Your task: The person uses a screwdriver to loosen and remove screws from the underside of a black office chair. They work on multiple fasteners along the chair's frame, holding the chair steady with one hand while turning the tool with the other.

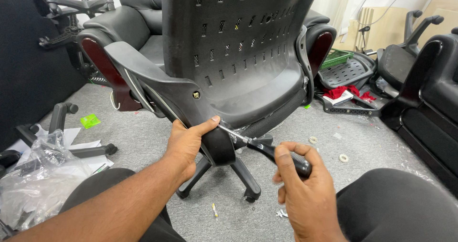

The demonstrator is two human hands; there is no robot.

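Observation:
A black office chair (248,56) stands right in front of me, its perforated plastic back facing me. My left hand (188,144) grips the lower end of the chair's left armrest bracket (162,82), thumb resting by the screwdriver's tip. My right hand (303,189) is closed around the black handle of a screwdriver (267,149), whose metal shaft points up-left into the joint under the seat. A brass-coloured bolt (196,95) shows on the bracket above my left hand. The chair's wheeled base (245,180) is partly visible below.
A crumpled clear plastic bag (38,175) and papers lie at left on the grey carpet. Other black chairs and chair parts (420,75) crowd the right side, with a green basket (336,57) and red cloth (341,91). Small tape rolls (343,158) lie on the carpet.

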